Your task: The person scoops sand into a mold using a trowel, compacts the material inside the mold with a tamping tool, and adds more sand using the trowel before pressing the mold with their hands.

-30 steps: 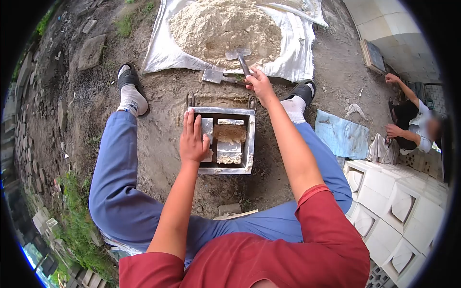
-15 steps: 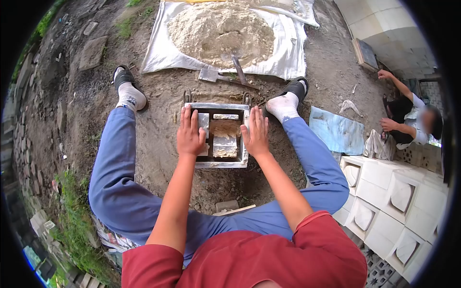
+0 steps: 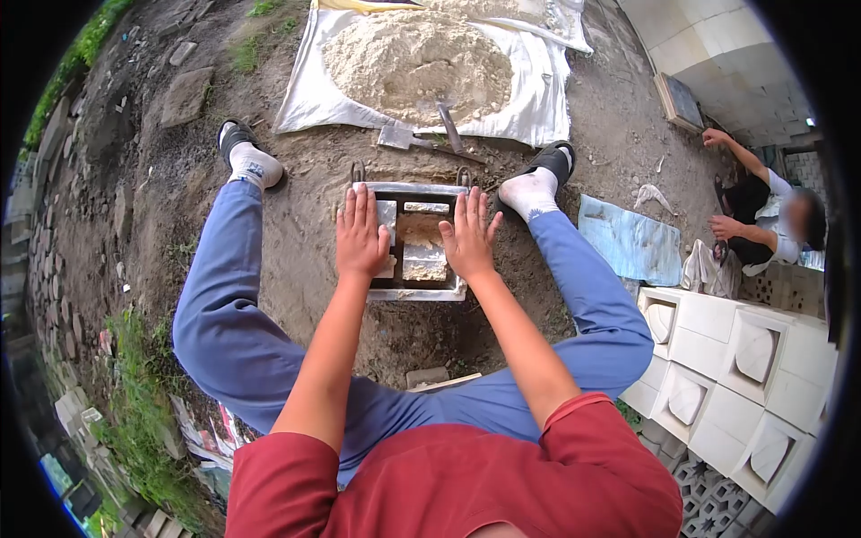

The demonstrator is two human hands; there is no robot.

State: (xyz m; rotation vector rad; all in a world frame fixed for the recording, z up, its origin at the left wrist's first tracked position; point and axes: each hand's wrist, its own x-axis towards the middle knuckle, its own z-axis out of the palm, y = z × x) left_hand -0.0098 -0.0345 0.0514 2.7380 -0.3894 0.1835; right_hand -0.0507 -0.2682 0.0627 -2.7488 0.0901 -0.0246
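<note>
Between my feet, a square metal block mould (image 3: 415, 294) with wire loops at its far corners rests on the dirt. Inside it are metal plates (image 3: 425, 207) and pale sandy mix (image 3: 418, 230). My left hand (image 3: 361, 235) lies flat over the mould's left side, fingers stretched forward. On the opposite side my right hand (image 3: 470, 236) is laid flat too, its fingers slightly spread. Neither hand grips anything; the palms face down and hide parts of the frame beneath.
Beyond the mould lie a trowel (image 3: 398, 137) and a white sheet (image 3: 305, 106) bearing a sandy heap (image 3: 417, 58). At right are a blue sheet (image 3: 630, 238), stacked pale blocks (image 3: 708, 323) and another person (image 3: 758, 211) seated nearby. Stones and grass line the left.
The mould appears slightly higher in view, its top tilted a little differently. Both my hands stay flat on its sides, the right one shifted slightly inward with fingers more spread.
</note>
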